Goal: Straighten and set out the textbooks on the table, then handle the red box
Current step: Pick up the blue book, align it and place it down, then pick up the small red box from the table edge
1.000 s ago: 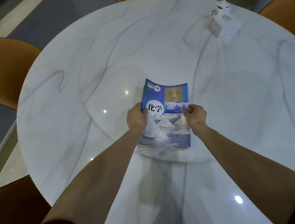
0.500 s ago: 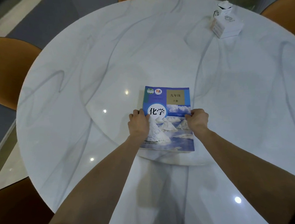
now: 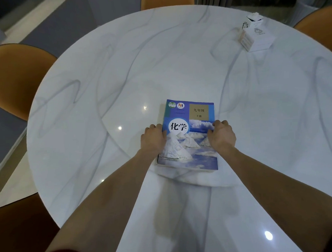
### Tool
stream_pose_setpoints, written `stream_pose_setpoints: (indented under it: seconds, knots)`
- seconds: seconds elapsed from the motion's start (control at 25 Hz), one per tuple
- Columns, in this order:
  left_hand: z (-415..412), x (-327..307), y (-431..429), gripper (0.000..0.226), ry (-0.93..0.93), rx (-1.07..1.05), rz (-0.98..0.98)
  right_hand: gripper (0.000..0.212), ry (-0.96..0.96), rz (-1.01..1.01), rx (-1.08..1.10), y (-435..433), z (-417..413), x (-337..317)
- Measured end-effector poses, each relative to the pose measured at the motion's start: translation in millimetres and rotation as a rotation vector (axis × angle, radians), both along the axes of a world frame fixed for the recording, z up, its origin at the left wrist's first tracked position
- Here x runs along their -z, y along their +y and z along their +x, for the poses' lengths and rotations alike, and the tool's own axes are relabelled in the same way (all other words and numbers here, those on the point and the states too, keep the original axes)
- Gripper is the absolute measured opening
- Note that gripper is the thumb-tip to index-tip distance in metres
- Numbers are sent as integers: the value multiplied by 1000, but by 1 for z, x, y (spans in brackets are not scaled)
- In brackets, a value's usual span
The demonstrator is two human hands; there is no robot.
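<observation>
From the head camera, a blue textbook (image 3: pixel 188 136) lies flat on the round white marble table (image 3: pixel 121 70), cover up, near the table's middle. The left hand (image 3: pixel 153 140) clasps the book's left edge, and the right hand (image 3: pixel 221 135) clasps its right edge, fingers curled over the cover. A white box (image 3: pixel 256 36) stands far beyond the book, to its right

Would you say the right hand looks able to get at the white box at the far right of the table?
Probably yes: the table between the right hand and the white box lies bare, though the hand first must release the textbook.
</observation>
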State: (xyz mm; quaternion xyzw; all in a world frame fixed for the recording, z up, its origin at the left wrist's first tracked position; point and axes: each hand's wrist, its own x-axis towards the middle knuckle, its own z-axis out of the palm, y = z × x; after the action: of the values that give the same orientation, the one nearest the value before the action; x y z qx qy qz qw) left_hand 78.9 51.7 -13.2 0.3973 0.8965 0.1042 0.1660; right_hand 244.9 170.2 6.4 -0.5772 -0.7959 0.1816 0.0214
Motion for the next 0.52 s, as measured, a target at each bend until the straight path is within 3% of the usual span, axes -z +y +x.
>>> stream_pose_setpoints:
  seconds: [0.52]
  knots:
    - [-16, -35, -89, 37, 205, 45, -51, 37, -92, 111, -587, -76, -47, -42]
